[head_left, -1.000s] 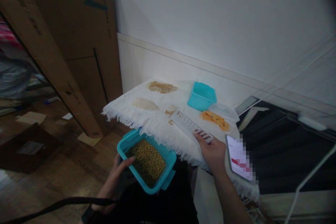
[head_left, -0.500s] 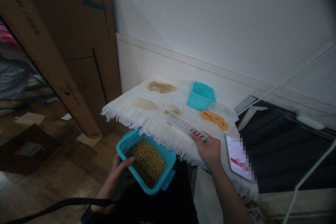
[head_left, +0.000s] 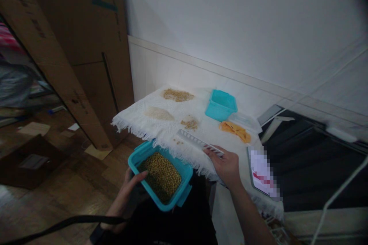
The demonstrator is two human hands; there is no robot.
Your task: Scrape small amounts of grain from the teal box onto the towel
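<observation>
My left hand (head_left: pixel 130 187) grips a blue plastic container (head_left: pixel 134 162) by its left side, thumb over the rim, just below the table's front edge. Soybeans (head_left: pixel 165 176) and some darker grains lie inside it. In my right hand (head_left: pixel 225 162) is a long white slotted plastic strip (head_left: pixel 198 142), held by its right end low over the white cloth (head_left: pixel 135 122). A few loose beans (head_left: pixel 178 142) lie near the strip's far end. Behind it sits a small patch of beans (head_left: pixel 189 123), with a pale grain pile (head_left: pixel 159 113) and a larger bean pile (head_left: pixel 177 95) farther back.
A second blue container (head_left: pixel 220 108) stands at the back, with a clear lid (head_left: pixel 247 121) and an orange cloth (head_left: pixel 235 131) beside it. A phone (head_left: pixel 263 174) lies at the right edge. Tall cardboard boxes (head_left: pixel 86 46) stand left; a white cable (head_left: pixel 323 214) hangs right.
My right hand has moved the strip left and nearer the table's front edge, and several beans now lie loose by its far end. My left hand and the container stay nearly still.
</observation>
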